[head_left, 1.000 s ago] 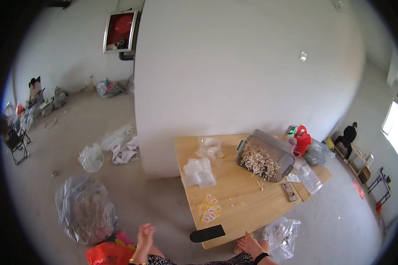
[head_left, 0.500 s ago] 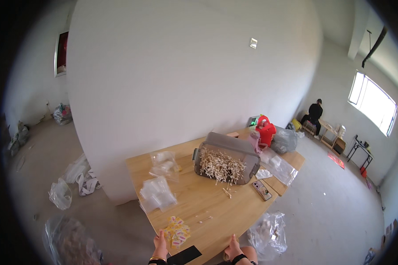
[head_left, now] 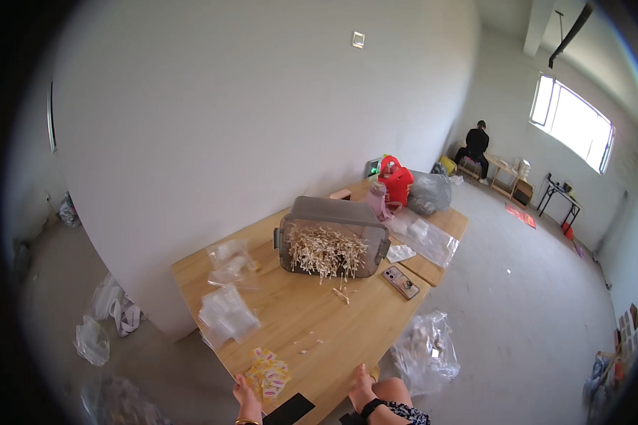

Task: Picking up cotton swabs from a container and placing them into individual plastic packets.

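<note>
At the near left edge of the wooden table [head_left: 298, 312], my left hand [head_left: 245, 391] has its fingers closed round the edge. Right beside it lies a pile of small yellow-and-white cards [head_left: 268, 374]. My right hand [head_left: 362, 382] grips the table's near right edge, thumb on top; its lower fingers are partly hidden. Between my hands a flat black piece [head_left: 290, 409] lies at the front. Farther back, a grey translucent plastic bin [head_left: 333, 210] rests tipped on its side, its opening toward me, with a heap of cotton swabs [head_left: 326, 251] inside. A few swabs [head_left: 342, 295] lie loose before it.
Clear plastic bags [head_left: 228, 315] are stacked at the table's left. A phone [head_left: 400, 282], a red container [head_left: 395, 183] and a grey bag [head_left: 430, 193] stand at the right. A full clear bag [head_left: 427, 353] sits on the floor. A person [head_left: 476, 144] sits far off by the window.
The view has swung, so the table and its things sit farther left and a little higher. Both my hands stay at the table's edges.
</note>
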Demonstrator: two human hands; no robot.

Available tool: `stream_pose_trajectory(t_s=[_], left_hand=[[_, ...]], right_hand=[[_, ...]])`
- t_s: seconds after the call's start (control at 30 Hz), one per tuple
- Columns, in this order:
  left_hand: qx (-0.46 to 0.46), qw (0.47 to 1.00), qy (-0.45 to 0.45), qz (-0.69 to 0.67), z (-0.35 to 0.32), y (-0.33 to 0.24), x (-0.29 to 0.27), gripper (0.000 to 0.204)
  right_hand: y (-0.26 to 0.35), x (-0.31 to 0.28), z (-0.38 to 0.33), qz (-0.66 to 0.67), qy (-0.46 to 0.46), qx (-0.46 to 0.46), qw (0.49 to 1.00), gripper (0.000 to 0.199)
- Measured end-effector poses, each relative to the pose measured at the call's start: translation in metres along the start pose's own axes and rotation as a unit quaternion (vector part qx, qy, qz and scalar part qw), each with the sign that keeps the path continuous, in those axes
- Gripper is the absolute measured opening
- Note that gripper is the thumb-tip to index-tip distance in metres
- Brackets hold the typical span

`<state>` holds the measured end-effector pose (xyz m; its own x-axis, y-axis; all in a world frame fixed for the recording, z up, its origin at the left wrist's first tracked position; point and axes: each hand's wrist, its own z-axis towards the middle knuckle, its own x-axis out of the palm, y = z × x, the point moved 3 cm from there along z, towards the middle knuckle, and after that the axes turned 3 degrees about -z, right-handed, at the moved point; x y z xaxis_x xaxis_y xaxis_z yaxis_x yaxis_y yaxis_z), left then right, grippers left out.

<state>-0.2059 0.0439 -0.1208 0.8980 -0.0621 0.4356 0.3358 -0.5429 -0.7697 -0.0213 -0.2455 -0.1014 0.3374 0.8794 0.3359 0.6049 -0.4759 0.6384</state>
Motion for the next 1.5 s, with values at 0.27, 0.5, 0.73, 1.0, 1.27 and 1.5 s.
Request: stream_pose_trajectory(t_s=[0.27, 0.5, 0.73, 1.0, 1.27, 1.5], left_hand=[[0.028, 0.999, -0.013, 0.022, -0.008, -0.013, -0.01, 0.05], [0.028, 0.998, -0.03, 0.037, -0.027, -0.032, 0.003, 0.046], [0.019, 0.99, -0.116, 0.075, -0.047, -0.046, 0.004, 0.042], [0.03, 0.974, -0.173, 0.144, -0.093, -0.076, 0.036, 0.043], [0.031, 0.973, -0.184, 0.139, -0.107, -0.077, 0.043, 0.046], [0.026, 0.969, -0.207, 0.136, -0.11, -0.074, 0.04, 0.043]], right_hand=[[-0.005, 0.003, -0.006, 0.006, 0.014, -0.011, 1.0, 0.046], [-0.01, 0.002, -0.006, 0.036, 0.031, 0.029, 0.998, 0.043], [0.004, -0.003, -0.004, -0.028, 0.037, 0.104, 0.994, 0.047], [0.042, 0.0, -0.044, -0.068, 0.138, 0.185, 0.971, 0.061], [0.093, 0.007, -0.086, -0.186, 0.244, 0.206, 0.929, 0.079], [0.115, 0.011, -0.091, -0.214, 0.28, 0.294, 0.888, 0.079]])
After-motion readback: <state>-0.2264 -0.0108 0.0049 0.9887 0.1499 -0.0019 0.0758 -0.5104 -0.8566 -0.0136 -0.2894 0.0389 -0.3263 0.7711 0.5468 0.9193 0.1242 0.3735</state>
